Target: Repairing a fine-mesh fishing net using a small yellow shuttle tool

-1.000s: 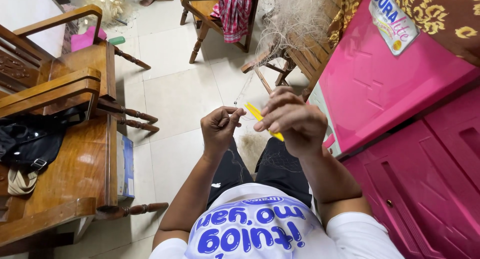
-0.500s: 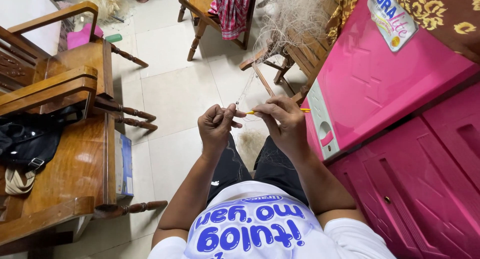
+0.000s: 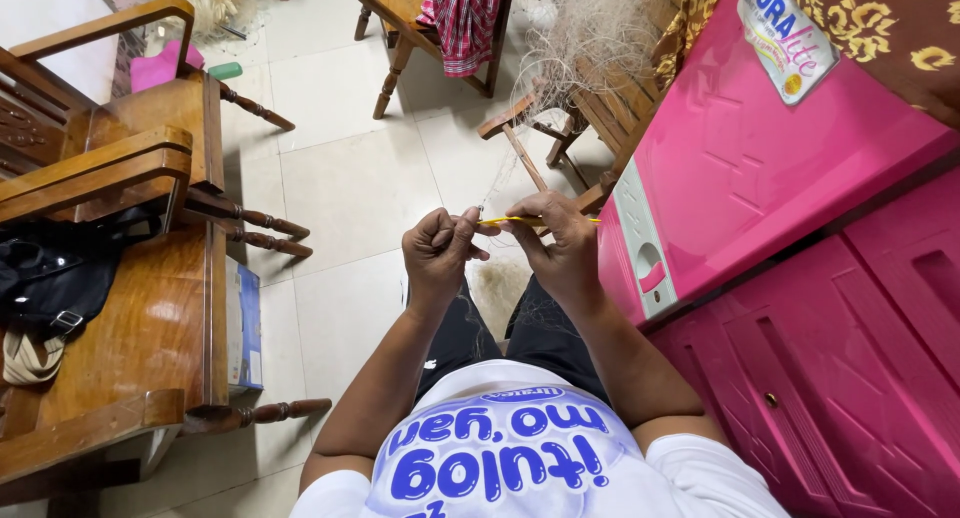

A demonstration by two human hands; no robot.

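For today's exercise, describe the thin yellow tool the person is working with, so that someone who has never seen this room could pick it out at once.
Start at the big pink plastic cabinet on the right, then look just left of its lower corner, where the person's two hands meet above the tiled floor. The right hand pinches a slim yellow stick lying level, its tip toward the left hand. It is the only bright yellow, straight thing among the pale netting strands.

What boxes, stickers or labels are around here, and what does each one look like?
Flat cardboard box: blue and white, standing on edge on the floor against the wooden bench.
Rectangular sticker: white with blue, pink and yellow, stuck on the pink plastic cabinet top, top right.
Printed white T-shirt: big blue lettering, worn by the person, bottom centre.
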